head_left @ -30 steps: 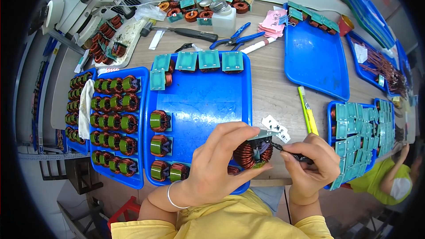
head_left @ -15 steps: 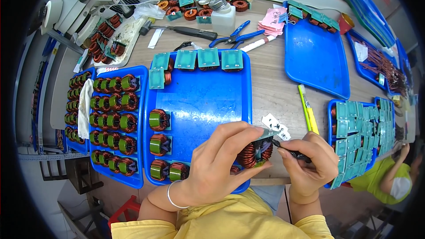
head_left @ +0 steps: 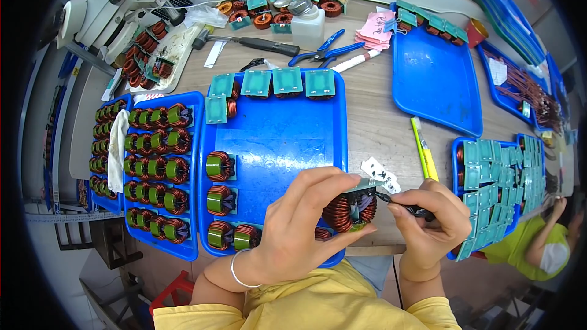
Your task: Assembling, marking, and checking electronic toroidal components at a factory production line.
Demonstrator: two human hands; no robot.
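"Both hands are occupied: the left hand (head_left: 299, 220) grasps a wound coil (head_left: 342, 212), thumb below and fingers above, while the right hand (head_left: 437, 220) pinches a slim black implement (head_left: 420, 211)."

"Where exactly is the coil?"

"Held up at the near right corner of the middle blue tray (head_left: 275, 153), its teal board (head_left: 365, 185) on top and slightly tilted."

"What differs from a moment earlier?"

"The right fingertips sit a little farther right, so more of the implement's thin, dark front end shows between them and the coil. The coil has shifted slightly left. The left hand looks almost the same, and the tray's contents lie as they did."

"Does the tip touch the coil?"

"It ends close under the board's edge; I can't tell whether it makes contact."

"And the materials?"

"Glossy copper wire, ribbed around a thick ring, with an olive patch at the bottom. The board is thin, flat and smooth."

"What about the surroundings?"

"The tray is shiny moulded plastic with rounded corners; along its far side, square boards (head_left: 320, 83) cap more coils. On the pale wood-grain worktop (head_left: 373, 110) lie white strips (head_left: 380, 174) with dark marks, a slender yellow marker (head_left: 426, 153) and blue-handled pliers (head_left: 324, 55). A limp, creased white cloth (head_left: 117, 156) hangs over the trays at left."
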